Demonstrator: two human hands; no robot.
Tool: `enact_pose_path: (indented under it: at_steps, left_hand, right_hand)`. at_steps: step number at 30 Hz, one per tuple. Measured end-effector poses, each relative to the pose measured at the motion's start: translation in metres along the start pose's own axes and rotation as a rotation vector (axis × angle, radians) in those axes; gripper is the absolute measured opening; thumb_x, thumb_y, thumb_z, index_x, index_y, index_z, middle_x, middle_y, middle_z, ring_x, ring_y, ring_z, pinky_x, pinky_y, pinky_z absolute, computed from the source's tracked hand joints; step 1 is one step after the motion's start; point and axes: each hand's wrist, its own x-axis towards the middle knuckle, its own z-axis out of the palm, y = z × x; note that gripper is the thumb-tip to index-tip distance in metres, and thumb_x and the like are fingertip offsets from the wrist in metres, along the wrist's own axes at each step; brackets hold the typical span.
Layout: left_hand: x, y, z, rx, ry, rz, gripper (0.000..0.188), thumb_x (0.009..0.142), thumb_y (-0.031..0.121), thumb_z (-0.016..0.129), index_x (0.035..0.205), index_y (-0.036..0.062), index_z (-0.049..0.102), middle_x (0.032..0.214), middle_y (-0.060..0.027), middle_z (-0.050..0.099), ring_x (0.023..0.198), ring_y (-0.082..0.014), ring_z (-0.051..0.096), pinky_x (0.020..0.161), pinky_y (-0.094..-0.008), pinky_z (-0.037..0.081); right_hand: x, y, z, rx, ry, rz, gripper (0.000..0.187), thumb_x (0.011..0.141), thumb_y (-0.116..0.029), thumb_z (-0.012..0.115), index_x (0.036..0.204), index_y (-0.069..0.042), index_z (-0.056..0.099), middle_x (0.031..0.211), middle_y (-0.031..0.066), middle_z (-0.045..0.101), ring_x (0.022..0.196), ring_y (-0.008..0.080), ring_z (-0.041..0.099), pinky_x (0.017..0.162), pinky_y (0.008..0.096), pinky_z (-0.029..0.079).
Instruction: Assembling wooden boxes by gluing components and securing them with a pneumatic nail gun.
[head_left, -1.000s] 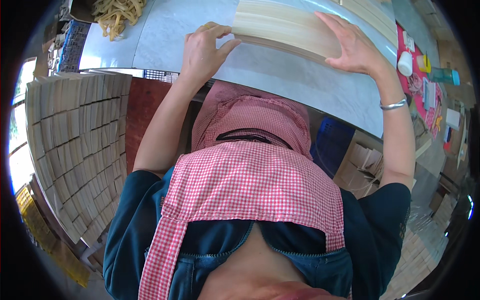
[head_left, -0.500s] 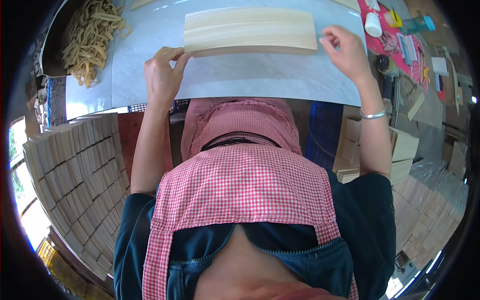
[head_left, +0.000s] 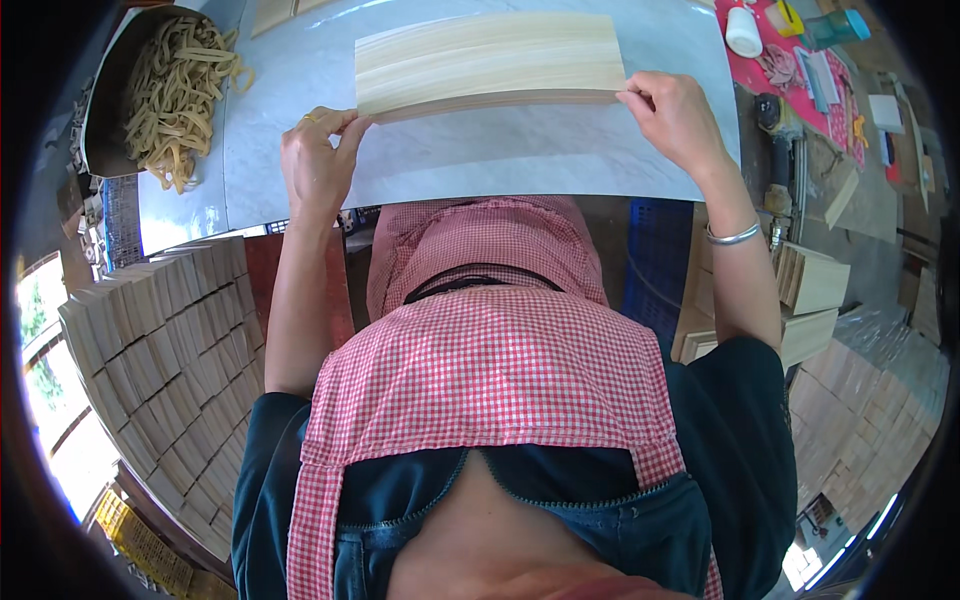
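A neat stack of thin, pale wooden boards [head_left: 488, 62] lies lengthwise before me, its layered near edge showing. My left hand [head_left: 318, 160] pinches the stack's near left corner between thumb and fingers. At the near right corner, my right hand [head_left: 672, 118] has its thumb and curled fingers closed on the edge. Both hands grip the same stack, one at each end. How many boards are in it I cannot tell.
The stack rests on a white marbled tabletop [head_left: 450, 160]. On the left, a dark tray [head_left: 108, 105] holds tan band-like loops [head_left: 178, 95]. A white bottle [head_left: 742, 32] stands on a pink cloth at right. Wooden blocks [head_left: 165, 370] are piled at lower left.
My right hand has come down and inward from beside the stack and closed on its near right corner. The left hand keeps its corner. The whole view has shifted slightly.
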Motion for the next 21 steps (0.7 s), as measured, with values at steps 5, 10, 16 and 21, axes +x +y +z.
enact_pose_path:
  at_steps: [5, 10, 16, 21]
  left_hand:
    - [0.002, -0.008, 0.002, 0.019, 0.004, 0.067, 0.013, 0.081, 0.011, 0.079, 0.087, -0.0010, 0.077, 0.078, -0.0069, 0.071, 0.066, -0.0191, 0.060, 0.070, -0.0309, 0.047]
    - [0.002, -0.008, 0.004, 0.071, 0.039, 0.161, 0.010, 0.081, 0.011, 0.079, 0.084, 0.0015, 0.077, 0.077, -0.0045, 0.070, 0.067, -0.0191, 0.059, 0.076, -0.0315, 0.046]
    - [0.000, -0.005, 0.007, 0.170, 0.115, 0.293, 0.006, 0.081, 0.009, 0.078, 0.082, 0.0044, 0.075, 0.077, -0.0028, 0.069, 0.070, -0.0193, 0.059, 0.079, -0.0316, 0.045]
    - [-0.002, -0.007, 0.007, 0.171, 0.107, 0.309, 0.006, 0.081, 0.009, 0.078, 0.080, 0.0055, 0.073, 0.078, -0.0020, 0.067, 0.071, -0.0190, 0.060, 0.079, -0.0315, 0.045]
  right_hand:
    - [0.000, 0.004, -0.002, 0.206, -0.038, 0.059, 0.009, 0.086, -0.003, 0.069, 0.080, 0.002, 0.065, 0.061, 0.0043, 0.059, 0.050, 0.0163, 0.044, 0.053, 0.0306, 0.037]
    - [-0.003, 0.004, 0.004, 0.167, 0.039, -0.010, 0.010, 0.086, -0.002, 0.070, 0.079, 0.002, 0.063, 0.059, 0.0035, 0.056, 0.050, 0.0148, 0.042, 0.052, 0.0296, 0.035]
    - [-0.005, 0.002, 0.009, 0.165, 0.102, -0.023, 0.010, 0.085, 0.000, 0.070, 0.079, 0.002, 0.062, 0.060, 0.0038, 0.056, 0.050, 0.0158, 0.040, 0.052, 0.0305, 0.035]
    - [-0.006, -0.002, 0.012, 0.175, 0.155, -0.031, 0.009, 0.085, 0.001, 0.069, 0.079, 0.002, 0.062, 0.061, 0.0045, 0.056, 0.051, 0.0172, 0.041, 0.053, 0.0312, 0.036]
